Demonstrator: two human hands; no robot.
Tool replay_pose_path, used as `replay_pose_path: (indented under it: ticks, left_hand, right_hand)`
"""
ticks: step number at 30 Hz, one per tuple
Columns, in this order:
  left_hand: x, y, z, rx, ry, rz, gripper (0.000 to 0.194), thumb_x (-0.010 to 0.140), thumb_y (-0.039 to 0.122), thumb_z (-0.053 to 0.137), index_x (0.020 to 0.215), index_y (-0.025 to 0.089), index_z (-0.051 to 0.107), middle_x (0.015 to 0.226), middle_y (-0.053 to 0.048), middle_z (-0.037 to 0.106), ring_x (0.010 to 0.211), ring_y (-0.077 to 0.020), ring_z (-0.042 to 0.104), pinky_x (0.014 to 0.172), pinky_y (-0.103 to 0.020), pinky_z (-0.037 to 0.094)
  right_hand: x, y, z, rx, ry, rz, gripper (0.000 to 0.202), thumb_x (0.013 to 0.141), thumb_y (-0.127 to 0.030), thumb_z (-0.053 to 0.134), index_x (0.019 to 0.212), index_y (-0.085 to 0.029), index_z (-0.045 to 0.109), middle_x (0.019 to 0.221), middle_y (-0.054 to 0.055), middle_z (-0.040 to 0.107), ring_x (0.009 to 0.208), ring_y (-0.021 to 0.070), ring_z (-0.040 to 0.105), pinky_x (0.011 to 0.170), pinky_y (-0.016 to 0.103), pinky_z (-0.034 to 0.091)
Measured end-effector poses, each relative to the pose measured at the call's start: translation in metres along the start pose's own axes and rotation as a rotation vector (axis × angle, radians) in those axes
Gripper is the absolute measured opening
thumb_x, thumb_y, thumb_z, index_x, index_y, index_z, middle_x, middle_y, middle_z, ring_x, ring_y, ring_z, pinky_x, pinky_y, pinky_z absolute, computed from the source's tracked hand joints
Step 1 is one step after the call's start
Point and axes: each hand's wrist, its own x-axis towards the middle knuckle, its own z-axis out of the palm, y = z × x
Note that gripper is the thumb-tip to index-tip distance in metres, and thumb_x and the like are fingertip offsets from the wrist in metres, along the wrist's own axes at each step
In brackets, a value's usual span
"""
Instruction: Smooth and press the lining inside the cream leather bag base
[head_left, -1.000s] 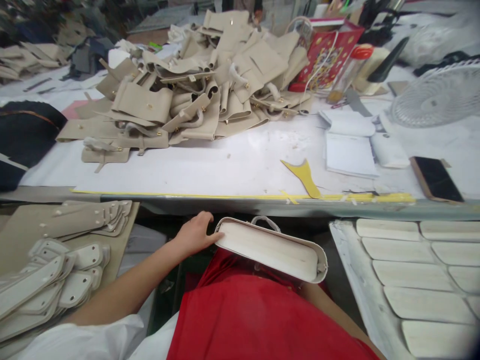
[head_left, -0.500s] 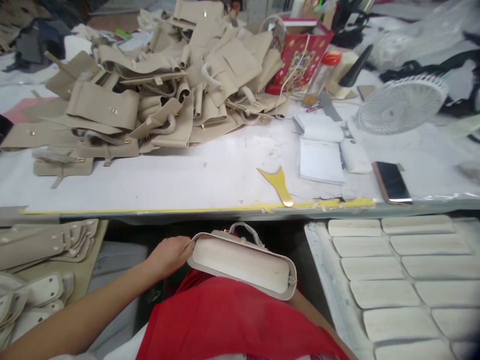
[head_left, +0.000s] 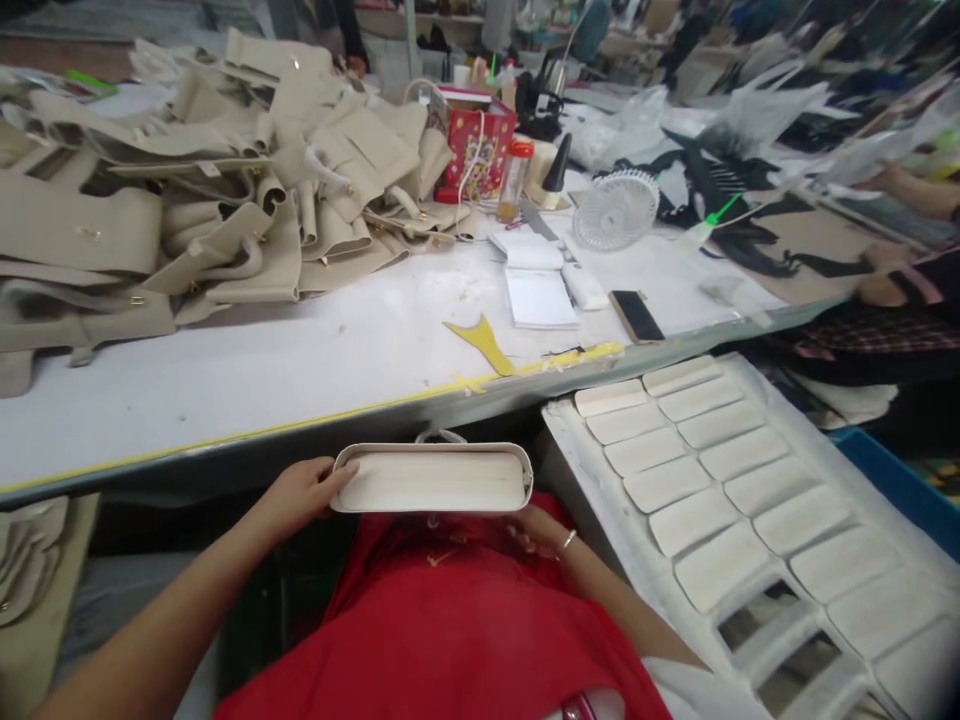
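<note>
Cream bag (head_left: 433,480) upturned over our red lap, below the bench (head_left: 300,360) edge — our left hand (head_left: 304,492) grips its end, our right hand (head_left: 541,530) cups its underside.

We have a single view, from a camera worn on the head, looking forward and steeply down over our own lap. It sits close to our hands: the fingers (head_left: 330,478) of the left hand (head_left: 300,495) fall low in the middle of the picture. Beyond the fingers the view runs out across the table (head_left: 300,350), which tilts in the picture. Further beyond the fingers, the far workshop appears small and blurred. No second view overlaps it.
</note>
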Motion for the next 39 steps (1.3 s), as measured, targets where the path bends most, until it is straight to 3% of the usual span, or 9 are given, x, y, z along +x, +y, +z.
replay_pose_path:
  ticks: [5, 8, 11, 15, 22, 29, 33, 36, 39]
  left_hand:
    - [-0.003, 0.013, -0.002, 0.440, 0.082, 0.063, 0.042, 0.085, 0.043, 0.029, 0.078, 0.016, 0.059, 0.084, -0.010, 0.066, 0.079, -0.0245, 0.061, 0.068, -0.031, 0.044]
    - [-0.005, 0.023, 0.001, 0.583, 0.109, 0.010, 0.042, 0.087, 0.037, 0.025, 0.088, 0.015, 0.061, 0.098, -0.015, 0.065, 0.088, -0.0292, 0.062, 0.074, -0.037, 0.044]
    - [-0.008, 0.025, 0.005, 0.610, 0.103, -0.031, 0.045, 0.089, 0.033, 0.023, 0.092, 0.013, 0.062, 0.101, -0.018, 0.065, 0.088, -0.0322, 0.063, 0.075, -0.041, 0.045]
    - [-0.012, 0.016, 0.007, 0.499, 0.120, 0.027, 0.044, 0.090, 0.032, 0.023, 0.090, 0.012, 0.062, 0.097, -0.018, 0.065, 0.088, -0.0294, 0.062, 0.077, -0.039, 0.045]
    - [-0.005, 0.007, 0.003, 0.417, 0.130, 0.085, 0.041, 0.089, 0.034, 0.026, 0.083, 0.013, 0.061, 0.091, -0.014, 0.065, 0.087, -0.0244, 0.061, 0.080, -0.033, 0.044]
    - [0.001, 0.001, 0.007, 0.271, 0.115, 0.119, 0.038, 0.088, 0.033, 0.026, 0.075, 0.015, 0.056, 0.081, -0.010, 0.063, 0.075, -0.0199, 0.059, 0.067, -0.029, 0.045]
    - [-0.002, -0.014, 0.003, -0.094, -0.022, 0.093, 0.041, 0.086, 0.051, 0.032, 0.080, 0.016, 0.051, 0.074, -0.004, 0.058, 0.063, -0.0159, 0.058, 0.055, -0.026, 0.047]
    - [-0.007, -0.026, -0.007, -0.366, -0.198, 0.126, 0.048, 0.080, 0.063, 0.038, 0.083, 0.016, 0.049, 0.080, -0.004, 0.058, 0.075, -0.0167, 0.060, 0.062, -0.027, 0.051]
    - [-0.013, -0.029, -0.013, -0.449, -0.211, 0.105, 0.054, 0.082, 0.065, 0.031, 0.082, 0.015, 0.052, 0.084, -0.006, 0.059, 0.081, -0.0170, 0.060, 0.066, -0.028, 0.052]
  right_hand:
    - [-0.019, -0.048, -0.051, 0.017, 0.167, -0.087, 0.051, 0.092, -0.053, 0.019, 0.086, -0.015, 0.052, 0.060, -0.002, 0.051, 0.042, 0.0075, 0.043, 0.041, 0.020, 0.032]
    - [-0.048, -0.097, -0.059, -0.430, 0.241, -0.279, 0.048, 0.089, -0.055, 0.030, 0.082, -0.016, 0.057, 0.066, 0.004, 0.059, 0.055, 0.0122, 0.055, 0.050, 0.022, 0.037]
    - [-0.068, -0.125, -0.050, -0.973, 0.252, -0.365, 0.031, 0.087, -0.035, 0.043, 0.071, -0.014, 0.059, 0.072, 0.012, 0.065, 0.068, 0.0201, 0.062, 0.055, 0.026, 0.038]
    - [-0.067, -0.119, -0.036, -1.221, 0.124, -0.472, 0.020, 0.085, -0.015, 0.043, 0.076, -0.012, 0.060, 0.075, 0.014, 0.065, 0.067, 0.0234, 0.065, 0.054, 0.028, 0.040]
    - [-0.054, -0.102, -0.034, -1.224, 0.196, -0.451, 0.018, 0.083, -0.009, 0.040, 0.081, -0.009, 0.058, 0.073, 0.017, 0.064, 0.066, 0.0273, 0.065, 0.052, 0.032, 0.043]
    - [-0.035, -0.102, -0.045, -1.149, 0.097, -0.447, 0.024, 0.079, -0.010, 0.044, 0.059, -0.015, 0.056, 0.061, 0.009, 0.061, 0.061, 0.0172, 0.062, 0.056, 0.024, 0.041]
    - [-0.037, -0.098, -0.042, -1.055, 0.115, -0.402, 0.026, 0.082, -0.012, 0.040, 0.063, -0.016, 0.056, 0.055, 0.006, 0.058, 0.053, 0.0143, 0.057, 0.050, 0.023, 0.036]
    - [-0.044, -0.095, -0.037, -1.025, 0.147, -0.379, 0.034, 0.087, -0.015, 0.029, 0.065, -0.017, 0.055, 0.059, 0.006, 0.058, 0.054, 0.0138, 0.056, 0.049, 0.023, 0.034]
    - [-0.054, -0.095, -0.032, -1.163, 0.226, -0.426, 0.026, 0.085, -0.017, 0.035, 0.069, -0.017, 0.055, 0.071, 0.008, 0.062, 0.059, 0.0172, 0.058, 0.048, 0.026, 0.028]
